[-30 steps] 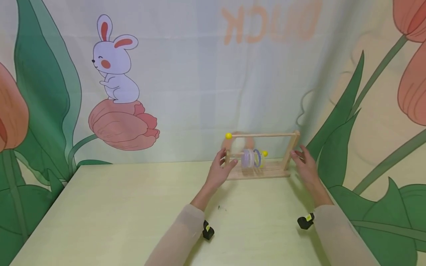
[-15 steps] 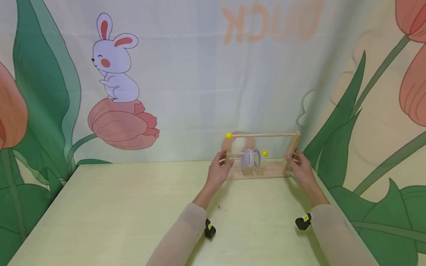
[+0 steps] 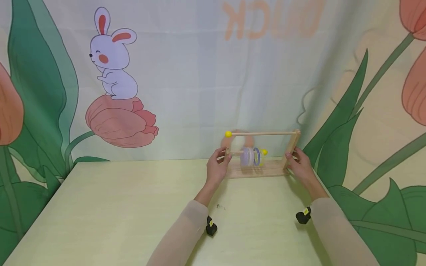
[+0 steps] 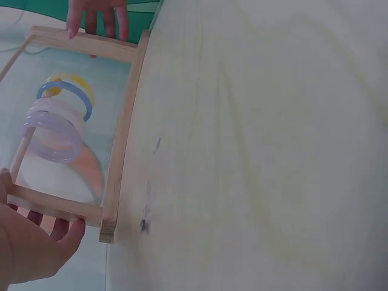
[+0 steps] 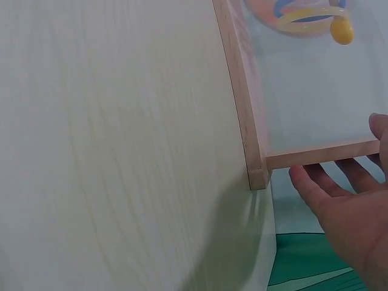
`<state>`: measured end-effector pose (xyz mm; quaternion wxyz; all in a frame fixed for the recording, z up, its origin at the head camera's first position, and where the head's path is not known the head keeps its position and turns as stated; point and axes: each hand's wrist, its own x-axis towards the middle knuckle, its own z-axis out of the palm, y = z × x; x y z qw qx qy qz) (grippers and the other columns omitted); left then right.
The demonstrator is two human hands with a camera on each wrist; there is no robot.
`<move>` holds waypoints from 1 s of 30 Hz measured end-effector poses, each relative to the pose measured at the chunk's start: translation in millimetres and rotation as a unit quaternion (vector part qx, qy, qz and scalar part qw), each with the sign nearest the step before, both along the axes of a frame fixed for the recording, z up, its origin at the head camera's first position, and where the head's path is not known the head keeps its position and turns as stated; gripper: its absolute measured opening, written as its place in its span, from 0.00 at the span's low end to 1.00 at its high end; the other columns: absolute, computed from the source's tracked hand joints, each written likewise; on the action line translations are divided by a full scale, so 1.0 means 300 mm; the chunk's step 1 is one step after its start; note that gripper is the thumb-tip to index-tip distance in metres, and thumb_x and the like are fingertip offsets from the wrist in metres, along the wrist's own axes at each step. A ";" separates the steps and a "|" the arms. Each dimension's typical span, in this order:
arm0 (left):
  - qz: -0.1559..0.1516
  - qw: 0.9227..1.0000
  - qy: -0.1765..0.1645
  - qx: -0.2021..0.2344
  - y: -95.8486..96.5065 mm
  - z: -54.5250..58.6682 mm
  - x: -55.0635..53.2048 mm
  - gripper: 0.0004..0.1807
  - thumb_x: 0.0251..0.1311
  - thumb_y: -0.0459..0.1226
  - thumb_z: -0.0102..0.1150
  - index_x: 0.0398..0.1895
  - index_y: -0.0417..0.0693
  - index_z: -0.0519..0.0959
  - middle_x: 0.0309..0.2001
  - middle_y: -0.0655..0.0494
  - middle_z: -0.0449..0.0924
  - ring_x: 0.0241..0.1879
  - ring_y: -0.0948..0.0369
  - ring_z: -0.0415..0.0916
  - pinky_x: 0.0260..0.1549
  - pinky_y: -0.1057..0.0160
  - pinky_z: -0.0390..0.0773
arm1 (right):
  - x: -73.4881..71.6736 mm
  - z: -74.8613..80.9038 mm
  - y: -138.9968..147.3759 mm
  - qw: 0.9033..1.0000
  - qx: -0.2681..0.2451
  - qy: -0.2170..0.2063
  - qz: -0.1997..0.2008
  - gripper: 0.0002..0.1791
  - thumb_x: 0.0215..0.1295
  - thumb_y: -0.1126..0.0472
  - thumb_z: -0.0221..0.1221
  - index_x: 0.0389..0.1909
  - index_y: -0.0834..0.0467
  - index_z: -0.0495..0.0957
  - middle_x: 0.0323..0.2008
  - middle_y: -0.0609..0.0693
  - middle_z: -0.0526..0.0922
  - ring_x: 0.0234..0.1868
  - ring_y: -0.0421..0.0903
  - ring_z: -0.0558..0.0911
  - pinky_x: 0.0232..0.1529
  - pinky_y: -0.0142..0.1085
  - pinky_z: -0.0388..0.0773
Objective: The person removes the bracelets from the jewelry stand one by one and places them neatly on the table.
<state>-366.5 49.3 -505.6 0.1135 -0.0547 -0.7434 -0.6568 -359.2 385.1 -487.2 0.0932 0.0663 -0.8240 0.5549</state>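
Observation:
A wooden ring stand [image 3: 273,170] rests at the back of the table, with a short left post and a taller right post. Several rings hang on its lower rod: purple [image 3: 245,157] and pale ones, a blue ring [image 4: 89,109] and a yellow one. Yellow balls [image 3: 228,134] tip both rods. My left hand [image 3: 217,170] holds the short post between thumb and fingers. Around the tall post [image 5: 327,153], my right hand [image 3: 302,167] has its thumb on one side and fingers on the other. Some fingertips hide behind the posts in the head view.
The pale wooden table [image 3: 133,207] ends against a printed cloth backdrop [image 3: 186,92] just behind the stand. Small dark marks [image 3: 219,206] show on the tabletop before it. A black wrist camera [image 3: 211,226] sits on each sleeve.
My right hand has moved left onto the tall post, and my left hand has closed in on the short post. The stand and its rings look unmoved; the head view has tilted slightly.

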 end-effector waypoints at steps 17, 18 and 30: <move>-0.011 1.000 0.005 -0.011 -0.103 0.064 0.016 0.17 0.75 0.41 0.65 0.64 0.52 0.82 0.56 0.48 0.84 0.56 0.47 0.85 0.55 0.51 0.85 | 0.027 0.056 -0.046 1.000 0.000 0.008 0.003 0.31 0.87 0.55 0.47 0.82 0.63 0.55 0.69 0.75 0.68 0.67 0.74 0.72 0.56 0.57 0.81; -0.012 1.000 0.008 -0.013 -0.118 0.072 0.021 0.17 0.75 0.41 0.65 0.63 0.51 0.82 0.55 0.48 0.84 0.55 0.47 0.86 0.55 0.51 0.85 | 0.033 0.063 -0.058 1.000 0.002 0.011 0.005 0.31 0.87 0.55 0.48 0.82 0.64 0.56 0.69 0.75 0.69 0.67 0.74 0.73 0.55 0.56 0.82; -0.053 0.998 -0.013 -0.012 -0.345 0.143 0.089 0.19 0.76 0.44 0.63 0.66 0.54 0.79 0.60 0.47 0.79 0.57 0.42 0.83 0.51 0.41 0.85 | 0.072 0.101 -0.227 0.999 -0.014 0.020 0.044 0.29 0.84 0.54 0.54 0.76 0.62 0.63 0.64 0.71 0.74 0.62 0.72 0.78 0.53 0.58 0.84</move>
